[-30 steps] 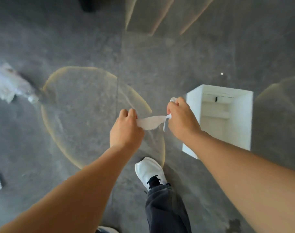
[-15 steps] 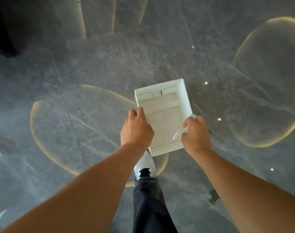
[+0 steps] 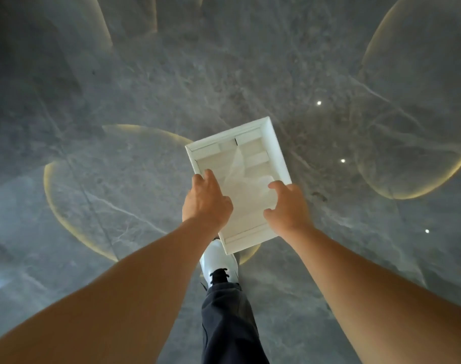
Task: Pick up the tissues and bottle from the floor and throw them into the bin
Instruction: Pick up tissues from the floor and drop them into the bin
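Two bare arms reach out over a grey marble floor, which fills the whole scene and carries pale rounded patches of light and a few bright specks on the right. In the middle stands the white bin, a rectangular box with its open top facing up, its near end just beside a white shoe below a dark trouser leg. Inside the bin a tissue shows as a faint, blurred white shape, pointed at the far end and broader toward the near end; whether it lies on the bottom or hangs in the air I cannot tell. The left hand is over the bin's left rim, fingers loosely spread and holding nothing. The right hand is over the right rim, fingers curled but apart, also holding nothing. No bottle shows anywhere on the floor here.
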{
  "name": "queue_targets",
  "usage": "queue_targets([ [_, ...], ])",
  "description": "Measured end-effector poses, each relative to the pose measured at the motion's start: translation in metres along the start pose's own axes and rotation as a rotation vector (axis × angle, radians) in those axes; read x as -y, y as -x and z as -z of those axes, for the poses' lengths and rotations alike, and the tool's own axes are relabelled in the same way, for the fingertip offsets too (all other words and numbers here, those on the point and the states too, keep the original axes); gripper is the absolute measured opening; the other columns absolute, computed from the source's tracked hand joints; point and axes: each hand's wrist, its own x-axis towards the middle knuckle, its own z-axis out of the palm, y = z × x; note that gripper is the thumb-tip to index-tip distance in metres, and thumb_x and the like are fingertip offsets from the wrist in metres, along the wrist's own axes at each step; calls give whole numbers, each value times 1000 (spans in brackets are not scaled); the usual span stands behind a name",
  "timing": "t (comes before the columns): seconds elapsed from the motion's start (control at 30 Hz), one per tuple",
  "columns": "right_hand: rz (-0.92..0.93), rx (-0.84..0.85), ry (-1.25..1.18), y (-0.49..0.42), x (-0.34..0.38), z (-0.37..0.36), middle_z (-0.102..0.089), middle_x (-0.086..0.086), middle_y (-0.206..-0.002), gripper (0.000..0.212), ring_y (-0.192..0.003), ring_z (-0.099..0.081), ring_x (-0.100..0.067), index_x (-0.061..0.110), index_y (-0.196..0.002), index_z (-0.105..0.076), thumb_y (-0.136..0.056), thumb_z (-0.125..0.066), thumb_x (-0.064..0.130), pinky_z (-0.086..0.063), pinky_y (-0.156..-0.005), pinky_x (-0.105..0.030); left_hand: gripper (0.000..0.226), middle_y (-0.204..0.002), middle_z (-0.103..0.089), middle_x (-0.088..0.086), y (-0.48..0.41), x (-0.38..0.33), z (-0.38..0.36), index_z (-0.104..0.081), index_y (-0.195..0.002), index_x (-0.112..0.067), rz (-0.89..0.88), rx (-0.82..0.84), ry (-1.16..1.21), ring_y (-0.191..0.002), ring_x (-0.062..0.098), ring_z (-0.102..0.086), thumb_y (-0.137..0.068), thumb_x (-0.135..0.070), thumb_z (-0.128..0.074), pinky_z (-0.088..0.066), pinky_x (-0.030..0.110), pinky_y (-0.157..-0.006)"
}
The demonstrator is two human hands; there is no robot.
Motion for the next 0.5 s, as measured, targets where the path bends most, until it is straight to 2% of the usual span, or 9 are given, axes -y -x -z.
queue_targets([
  [0.13, 27, 7, 52, 2, 38, 13, -42, -9, -130, 58, -107, -54, -27, 26, -133, -41, -79, -61, 19, -43, -70, -30, 38, -114, -48, 9, -7, 6, 48, -42, -118, -12, -15, -42, 16, -97, 37, -59, -82, -16, -52, -45, 40, -68],
  [0.23, 116, 3, 62, 5, 96, 16, -46, -10, -127, 58, -108, -55, -29, 22, -132, -44, -78, -63, 21, -46, -77, -31, 30, -114, -48, 11, -10, 25, 94, -43, -110, -12, -8, -90, 73, -101, 40, -58, -81, -15, -51, -43, 41, -72],
  [0.37, 246, 46, 40, 19, 207, 11, -55, -13, -120, 50, -110, -55, -30, 15, -124, -52, -76, -67, 20, -46, -85, -34, 28, -113, -49, 10, -5, 80, 163, -44, -110, -14, 27, -153, 123, -100, 39, -58, -83, -16, -51, -39, 38, -70],
  [0.5, 421, 90, 55, 53, 333, -5, -64, -10, -109, 43, -103, -59, -29, 15, -113, -59, -72, -71, 22, -41, -81, -28, 28, -117, -50, 12, 9, 151, 243, -45, -112, -11, 74, -179, 110, -103, 38, -57, -84, -15, -50, -46, 42, -78],
])
